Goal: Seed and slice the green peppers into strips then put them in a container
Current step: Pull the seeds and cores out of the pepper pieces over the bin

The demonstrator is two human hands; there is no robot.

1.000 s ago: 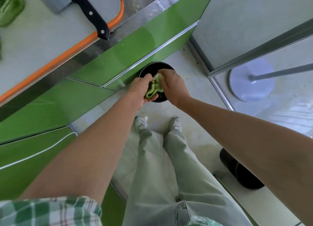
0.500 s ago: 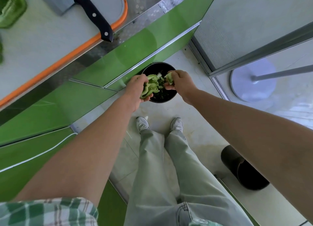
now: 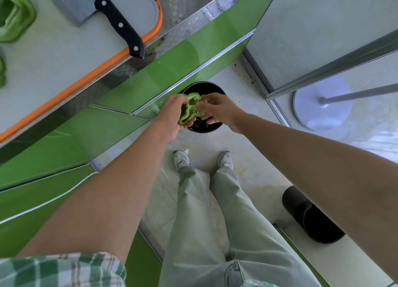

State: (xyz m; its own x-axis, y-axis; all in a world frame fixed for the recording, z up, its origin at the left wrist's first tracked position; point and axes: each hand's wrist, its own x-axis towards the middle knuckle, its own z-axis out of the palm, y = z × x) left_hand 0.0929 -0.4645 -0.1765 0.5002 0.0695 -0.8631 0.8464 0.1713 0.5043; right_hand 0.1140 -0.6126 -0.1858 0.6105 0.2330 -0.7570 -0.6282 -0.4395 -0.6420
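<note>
green pepper (image 3: 187, 112) half is up over the black bin (image 3: 212, 86), which stands on the floor (image 3: 247, 155) below the worktop (image 3: 189, 17). the left hand (image 3: 171, 117) wraps round the pepper's back and grips it. its long side runs from low by the left thumb up and away, and its open side faces the right hand (image 3: 220, 110). the right hand's bent fingers poke into that open side; i cannot tell if they pinch anything. the bin sits right by the green cupboard (image 3: 172, 60), with open floor on its other sides. up on the worktop, the knife (image 3: 117, 23) handle sticks out past the orange edge of the cutting board (image 3: 64, 56).
</note>
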